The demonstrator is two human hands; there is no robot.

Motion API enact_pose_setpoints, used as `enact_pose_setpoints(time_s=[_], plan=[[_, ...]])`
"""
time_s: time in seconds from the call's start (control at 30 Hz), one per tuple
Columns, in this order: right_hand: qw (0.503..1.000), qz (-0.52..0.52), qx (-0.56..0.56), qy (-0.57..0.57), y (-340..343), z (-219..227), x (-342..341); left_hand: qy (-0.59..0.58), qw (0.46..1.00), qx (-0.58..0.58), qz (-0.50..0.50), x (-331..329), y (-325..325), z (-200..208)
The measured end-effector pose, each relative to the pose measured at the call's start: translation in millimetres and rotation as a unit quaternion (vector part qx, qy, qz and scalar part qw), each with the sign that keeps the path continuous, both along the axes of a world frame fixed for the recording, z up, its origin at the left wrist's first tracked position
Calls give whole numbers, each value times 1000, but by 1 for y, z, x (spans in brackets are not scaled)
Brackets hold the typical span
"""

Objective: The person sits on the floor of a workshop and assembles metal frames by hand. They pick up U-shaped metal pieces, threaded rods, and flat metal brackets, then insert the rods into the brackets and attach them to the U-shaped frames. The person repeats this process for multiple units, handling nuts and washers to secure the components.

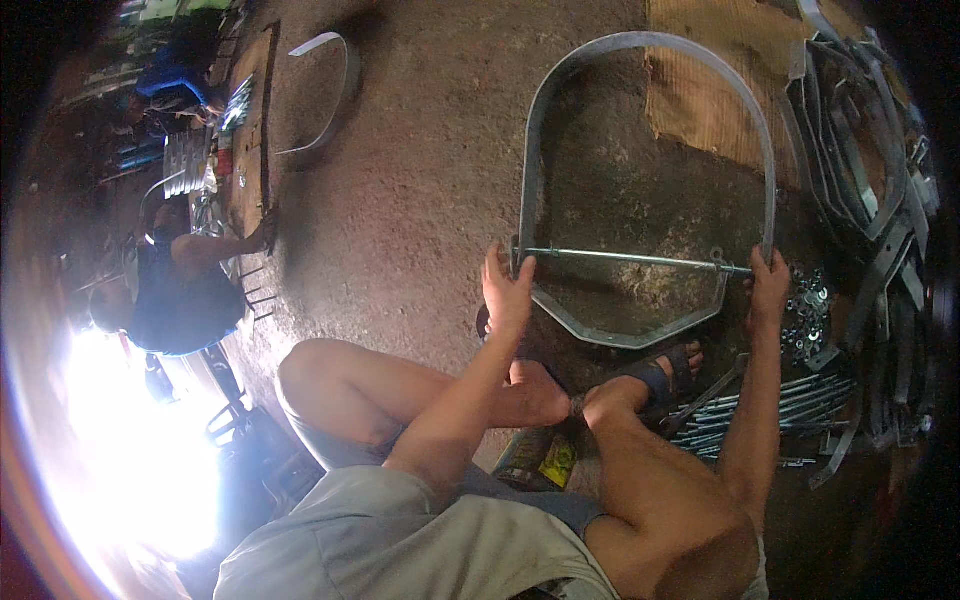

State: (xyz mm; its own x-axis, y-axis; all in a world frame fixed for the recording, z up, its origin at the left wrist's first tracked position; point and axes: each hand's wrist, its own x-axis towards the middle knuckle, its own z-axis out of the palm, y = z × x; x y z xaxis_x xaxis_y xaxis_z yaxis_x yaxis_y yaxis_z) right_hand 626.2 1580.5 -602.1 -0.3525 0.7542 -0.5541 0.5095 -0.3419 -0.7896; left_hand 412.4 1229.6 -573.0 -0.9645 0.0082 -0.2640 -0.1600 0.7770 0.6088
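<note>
A large grey metal strap clamp is between my hands. Its rounded upper strap (533, 140) arches away from me, and an angular lower strap (640, 342) bends toward my feet. A threaded rod (630, 258) runs across the clamp from one side joint to the other. My left hand (508, 298) grips the left joint, thumb and fingers around the strap at the rod's end. At the right joint, my right hand (768, 290) closes on the strap and the rod's other end. My fingers partly hide both joints, so any nuts there are hard to make out.
Loose nuts (805, 315), threaded rods (770, 412) and piled bent straps (885, 170) lie at right. Cardboard (700, 100) is on the floor beyond the clamp. A curved strap (352, 85) lies far left, near a wooden board (256, 150) and a co-worker (185, 290).
</note>
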Motion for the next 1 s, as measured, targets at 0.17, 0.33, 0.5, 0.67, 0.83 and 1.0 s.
enact_pose_setpoints(time_s=[0.17,0.33,0.5,0.67,0.83,1.0], plan=[[999,12,36,-12,-7,10,-8,-60,994,70,50,-3,-28,-34],[998,12,59,-24,-12,12,-5,-16,999,-14,-29,-7,-9,-18],[997,41,50,-33,-9,17,-6,24,997,-39,-69,-7,-5,-9],[997,17,52,-63,-11,21,-20,33,997,-46,-59,-8,-7,-13],[989,7,112,-98,-15,21,-18,217,939,-196,-178,5,45,19],[978,56,172,-105,-21,30,-21,188,884,1,-428,6,100,18]])
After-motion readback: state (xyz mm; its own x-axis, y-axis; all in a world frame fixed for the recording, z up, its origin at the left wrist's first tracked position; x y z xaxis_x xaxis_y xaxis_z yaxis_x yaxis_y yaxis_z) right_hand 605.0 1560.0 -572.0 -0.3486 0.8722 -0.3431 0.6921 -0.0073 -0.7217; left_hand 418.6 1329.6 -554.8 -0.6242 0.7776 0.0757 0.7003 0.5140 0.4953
